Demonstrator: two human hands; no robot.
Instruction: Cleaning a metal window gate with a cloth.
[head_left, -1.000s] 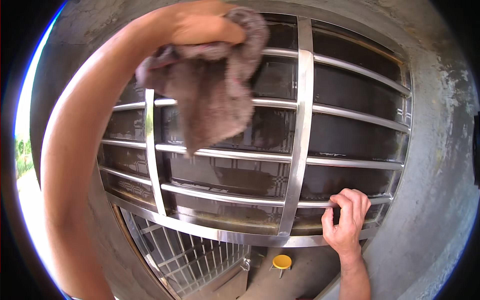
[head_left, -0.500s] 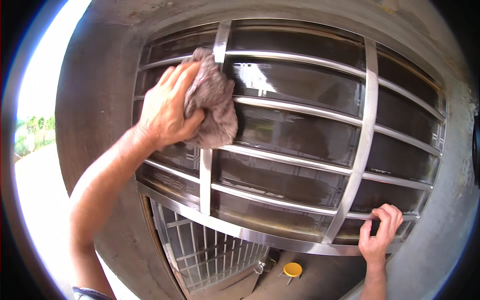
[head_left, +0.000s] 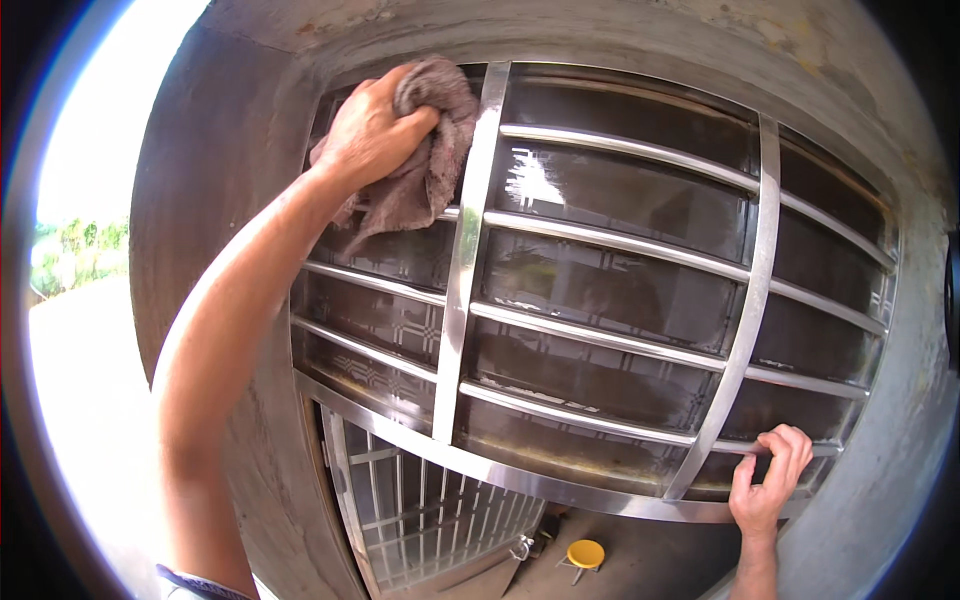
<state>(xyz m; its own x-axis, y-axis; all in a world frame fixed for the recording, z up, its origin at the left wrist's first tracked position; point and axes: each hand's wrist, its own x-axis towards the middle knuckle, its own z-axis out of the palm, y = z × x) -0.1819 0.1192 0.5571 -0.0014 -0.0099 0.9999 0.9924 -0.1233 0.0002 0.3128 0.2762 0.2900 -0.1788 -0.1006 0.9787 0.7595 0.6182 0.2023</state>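
Note:
My left hand (head_left: 375,130) is closed on a crumpled grey-brown cloth (head_left: 432,165), high at the upper left of a window with a metal grille (head_left: 610,232). A corner of the cloth hangs down over the left column of bars, beside the left upright flat bar (head_left: 468,262). At the lower right, my right hand (head_left: 772,478) has its fingers curled over the lowest horizontal bar (head_left: 735,446). Dark glass (head_left: 610,290) with wet-looking streaks and reflections lies behind the bars.
Concrete wall (head_left: 215,200) surrounds the window recess. Below the grille's lower edge stands a barred metal door (head_left: 440,500), swung at an angle. A yellow round stool (head_left: 585,554) is on the floor far below. Bright daylight and greenery (head_left: 80,258) show at the left.
My left hand has moved the cloth up and off the left upright bar, to its left side. My right hand keeps its hold on the lowest bar. The view has shifted slightly.

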